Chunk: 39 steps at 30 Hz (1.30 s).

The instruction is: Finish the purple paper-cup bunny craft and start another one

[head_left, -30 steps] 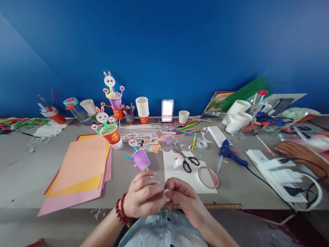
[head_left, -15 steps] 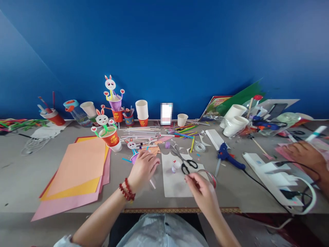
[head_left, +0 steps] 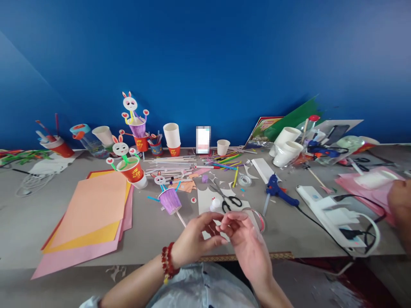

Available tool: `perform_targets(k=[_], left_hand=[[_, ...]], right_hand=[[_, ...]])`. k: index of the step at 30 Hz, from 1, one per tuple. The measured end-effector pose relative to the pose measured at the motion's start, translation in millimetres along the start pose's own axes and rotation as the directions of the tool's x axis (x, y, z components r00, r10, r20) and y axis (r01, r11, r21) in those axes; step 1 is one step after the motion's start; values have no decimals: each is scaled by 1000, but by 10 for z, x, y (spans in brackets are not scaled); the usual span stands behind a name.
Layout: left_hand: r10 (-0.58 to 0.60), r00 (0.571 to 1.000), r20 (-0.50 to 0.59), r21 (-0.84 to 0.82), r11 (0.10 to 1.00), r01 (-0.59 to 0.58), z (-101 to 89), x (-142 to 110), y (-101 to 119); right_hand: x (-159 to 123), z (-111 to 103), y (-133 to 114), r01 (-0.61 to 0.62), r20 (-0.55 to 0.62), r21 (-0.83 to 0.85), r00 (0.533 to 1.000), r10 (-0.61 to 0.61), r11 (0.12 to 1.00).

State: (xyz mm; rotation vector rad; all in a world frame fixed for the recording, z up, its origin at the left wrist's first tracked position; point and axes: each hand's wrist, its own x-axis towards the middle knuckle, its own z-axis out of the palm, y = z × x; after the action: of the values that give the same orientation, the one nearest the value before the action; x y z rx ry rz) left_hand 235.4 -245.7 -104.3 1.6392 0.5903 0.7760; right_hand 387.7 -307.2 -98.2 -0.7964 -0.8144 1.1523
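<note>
Blue wall (head_left: 205, 64) rises behind the grey table (head_left: 150, 226). Left hand (head_left: 194, 239) and right hand (head_left: 252, 248) have loose, parted fingers, seemingly grasping nothing. At their ten o'clock rests the purple cup (head_left: 170, 202), probably light and easily crushed, so better held by its straw (head_left: 181, 219).

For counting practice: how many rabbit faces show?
3: top face over an upright purple cup, middle face over a red cup, lowest face beside a tilted purple cup.
</note>
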Motion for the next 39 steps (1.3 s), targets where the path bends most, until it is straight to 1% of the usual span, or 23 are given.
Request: perform_targets(k=[3,5,8,10,11,13,14,16,18,19,20,23,25,26,27,29,31,33,34,36,37,38,39], left_hand=[[-90,994,-57,-253,965,73,161,8,-121],[-181,983,-38,-397,905,152,210,9,-193],[-272,962,13,-469,848,246,216,-27,-218],[-273,962,-2,-480,844,239,187,-74,-185],[-259,965,-34,-476,854,212,166,-101,-160],[-199,969,-143,-409,904,126,113,-151,-106],[-138,967,-212,-333,941,61,82,-170,-81],[66,943,-326,-99,990,-103,14,-186,-34],[290,888,-356,144,956,-255,-52,-173,7],[368,859,-355,230,925,-301,-79,-160,25],[416,838,-352,291,900,-324,-102,-146,42],[455,821,-344,353,873,-336,-142,-120,89],[424,825,-373,256,902,-348,-173,-118,129],[382,830,-407,146,924,-354,-203,-119,157],[323,834,-447,9,934,-357,-249,-121,192],[185,837,-516,-254,900,-355,-403,-135,282],[93,809,-581,-372,853,-366,-642,-174,389],[84,732,-676,-346,841,-416,-934,-249,493],[109,682,-723,-281,856,-434,-1084,-301,537],[160,572,-805,-142,883,-447,-1359,-428,603],[174,539,-824,-89,900,-426,-1476,-499,622],[173,521,-836,-49,922,-385,-1574,-572,631],[180,515,-838,-13,937,-349,-1654,-642,631]], right_hand=[[-19,95,61,28,36,61,999,-31,998],[-34,123,78,90,45,77,995,-94,993],[-73,116,80,137,78,64,987,-141,989],[-108,88,81,133,110,55,984,-139,990],[-125,71,83,127,124,53,983,-133,990],[-152,35,90,119,131,66,983,-127,991],[-161,21,92,113,131,80,984,-123,990],[-172,3,91,91,137,111,985,-106,990],[-176,6,83,54,154,126,985,-73,991],[-178,14,79,32,165,128,985,-53,991],[-179,26,77,10,177,131,984,-33,991],[-178,69,88,-49,222,139,975,17,989],[-171,99,111,-79,250,140,967,42,987],[-167,113,125,-90,260,139,964,51,986],[-161,126,137,-100,265,141,962,60,985],[-147,141,154,-119,262,148,962,77,982],[-126,121,148,-139,245,143,964,101,980],[-101,39,108,-159,229,79,964,138,984],[-88,-31,71,-165,219,5,963,160,986],[-67,-224,-38,-160,180,-225,962,203,961],[-63,-340,-110,-150,138,-362,967,212,920],[-63,-464,-191,-152,86,-480,972,219,864],[-68,-591,-279,-163,11,-549,979,202,820]])
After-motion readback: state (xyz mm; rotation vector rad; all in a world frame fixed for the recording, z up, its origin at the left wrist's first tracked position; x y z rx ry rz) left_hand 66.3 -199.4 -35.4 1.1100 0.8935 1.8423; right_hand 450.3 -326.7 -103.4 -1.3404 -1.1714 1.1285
